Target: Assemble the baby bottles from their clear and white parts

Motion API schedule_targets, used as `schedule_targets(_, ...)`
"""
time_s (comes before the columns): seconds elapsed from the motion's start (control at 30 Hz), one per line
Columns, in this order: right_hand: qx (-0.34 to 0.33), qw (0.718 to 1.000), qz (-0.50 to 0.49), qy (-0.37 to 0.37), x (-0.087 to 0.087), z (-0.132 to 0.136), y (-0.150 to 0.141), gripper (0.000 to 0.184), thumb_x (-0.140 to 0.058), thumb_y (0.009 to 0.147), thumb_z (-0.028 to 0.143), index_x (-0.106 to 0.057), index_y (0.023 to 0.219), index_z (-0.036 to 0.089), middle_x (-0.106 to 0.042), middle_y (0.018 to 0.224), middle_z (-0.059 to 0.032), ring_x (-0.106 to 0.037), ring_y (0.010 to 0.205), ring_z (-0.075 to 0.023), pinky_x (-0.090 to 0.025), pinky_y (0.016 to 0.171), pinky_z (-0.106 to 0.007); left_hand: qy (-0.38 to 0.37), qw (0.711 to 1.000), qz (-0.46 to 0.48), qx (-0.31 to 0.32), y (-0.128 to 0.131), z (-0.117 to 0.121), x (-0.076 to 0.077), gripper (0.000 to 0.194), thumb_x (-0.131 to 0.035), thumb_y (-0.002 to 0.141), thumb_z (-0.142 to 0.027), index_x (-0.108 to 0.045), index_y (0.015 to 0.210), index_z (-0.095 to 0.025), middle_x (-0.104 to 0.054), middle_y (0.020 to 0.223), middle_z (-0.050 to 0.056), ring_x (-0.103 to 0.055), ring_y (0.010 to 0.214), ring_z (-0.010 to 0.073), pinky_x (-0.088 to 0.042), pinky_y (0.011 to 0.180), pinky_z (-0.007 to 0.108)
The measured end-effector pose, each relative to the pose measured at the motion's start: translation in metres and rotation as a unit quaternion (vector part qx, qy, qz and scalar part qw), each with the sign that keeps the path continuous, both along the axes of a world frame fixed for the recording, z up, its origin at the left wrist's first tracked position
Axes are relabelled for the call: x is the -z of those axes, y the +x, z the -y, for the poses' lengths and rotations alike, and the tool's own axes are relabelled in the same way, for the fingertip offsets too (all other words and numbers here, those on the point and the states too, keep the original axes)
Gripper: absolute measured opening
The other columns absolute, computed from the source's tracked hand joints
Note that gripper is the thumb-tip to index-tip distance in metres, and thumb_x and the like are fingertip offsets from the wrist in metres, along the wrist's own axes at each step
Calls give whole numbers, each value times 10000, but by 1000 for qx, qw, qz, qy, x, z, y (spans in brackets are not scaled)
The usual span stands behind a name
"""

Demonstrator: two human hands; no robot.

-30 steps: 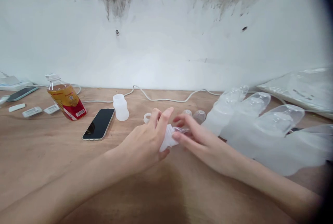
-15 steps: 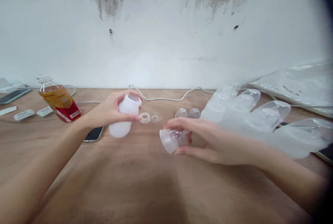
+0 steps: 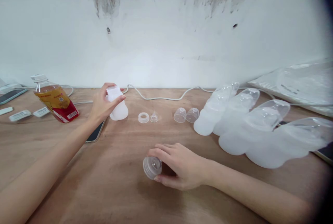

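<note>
My left hand (image 3: 100,104) is wrapped round the neck of a milky white baby bottle (image 3: 119,112), which stands at the back left without a lid. Lower down, my right hand (image 3: 183,168) grips a clear bottle top (image 3: 152,168), a collar and cover with its open threaded end facing left and towards me. Between the hands and further back lie a loose white collar ring (image 3: 143,121) and a clear teat (image 3: 154,117). Two clear dome covers, a left one (image 3: 179,115) and a right one (image 3: 193,115), stand side by side to their right.
Several capped baby bottles (image 3: 234,140) lie tilted in a row on the right, before a plastic-wrapped package (image 3: 299,85). A drink bottle (image 3: 58,102) and a phone (image 3: 95,133) are on the left. A white cable (image 3: 166,99) runs along the wall.
My left hand has moved back and left with the baby bottle, now upright on the table. My right hand has come nearer and left, and the clear top has turned in it.
</note>
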State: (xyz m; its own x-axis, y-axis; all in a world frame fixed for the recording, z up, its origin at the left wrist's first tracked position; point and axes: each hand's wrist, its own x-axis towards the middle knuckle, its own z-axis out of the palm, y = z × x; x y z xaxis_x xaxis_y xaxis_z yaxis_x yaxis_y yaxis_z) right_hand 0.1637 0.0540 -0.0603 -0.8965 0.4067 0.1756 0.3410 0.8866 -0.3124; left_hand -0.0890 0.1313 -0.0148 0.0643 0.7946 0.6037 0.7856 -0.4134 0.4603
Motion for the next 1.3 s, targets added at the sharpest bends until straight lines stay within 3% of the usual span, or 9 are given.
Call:
schedule_targets(0.1, 2, 1000, 3, 0, -1, 1, 1, 388, -448, 804, 369, -393, 1114, 142, -566, 995, -82, -551, 764, -157, -375, 559, -263, -1, 999, 40, 22, 0, 0, 5, 389, -539, 745, -437, -420, 1026, -196, -652, 970, 80, -599, 911, 199, -453, 764, 315)
schedule_targets(0.33, 4, 1000, 2, 12, 1, 1, -1, 379, -428, 814, 379, -400, 1102, 134, -568, 959, -83, -537, 736, -152, -362, 545, -261, 35, 980, -172, -96, 5, 4, 12, 523, -570, 646, -580, -507, 995, -195, -580, 1016, 101, -539, 951, 272, -428, 781, 353)
schedule_targets(0.43, 6, 1000, 2, 17, 2, 1, -1, 378, -426, 818, 384, -395, 1100, 134, -567, 951, -78, -533, 730, -147, -352, 538, -256, 37, 972, -215, -90, 5, 4, 12, 520, -551, 654, -592, -522, 992, -197, -600, 963, 99, -504, 1003, 295, -423, 784, 364)
schedule_targets(0.63, 7, 1000, -1, 14, 1, 1, -1, 381, -425, 819, 385, -392, 1103, 134, -568, 949, -78, -533, 730, -147, -353, 539, -253, 16, 952, -300, -58, -7, 0, 2, 532, -506, 692, -598, -532, 1015, -175, -594, 950, 101, -534, 955, 251, -418, 801, 315)
schedule_targets(0.77, 7, 1000, -3, 19, 3, 2, 0, 387, -419, 821, 392, -395, 1107, 133, -568, 951, -85, -532, 729, -149, -359, 539, -254, -11, 942, -330, -57, -12, 0, -4, 538, -494, 692, -599, -529, 1052, -201, -614, 983, 89, -525, 994, 253, -403, 809, 325)
schedule_targets(0.97, 19, 999, -11, 23, 5, 2, 0, 383, -438, 811, 369, -395, 1122, 150, -524, 983, -80, -514, 721, -136, -381, 523, -242, 11, 929, -359, -86, -12, 0, -5, 552, -497, 676, -625, -564, 1038, -213, -641, 1010, 87, -532, 990, 283, -271, 924, 417)
schedule_targets(1.13, 64, 996, -26, 56, 3, -3, 2, 356, -437, 795, 259, -403, 1129, 141, -470, 1036, -98, -490, 726, -132, -403, 518, -239, 22, 934, -344, -90, -10, 2, -3, 578, -499, 696, -600, -529, 1137, -226, -642, 1029, 84, -520, 1005, 291, -183, 964, 471)
schedule_targets(1.3, 100, 994, -12, 41, 0, -5, 3, 381, -438, 798, 237, -402, 1173, 180, -451, 1038, -85, -437, 586, -84, -401, 511, -236, 17, 941, -321, -105, -8, 2, -1, 623, -499, 676, -630, -511, 1161, -239, -638, 1037, 83, -501, 1027, 293, -152, 976, 475)
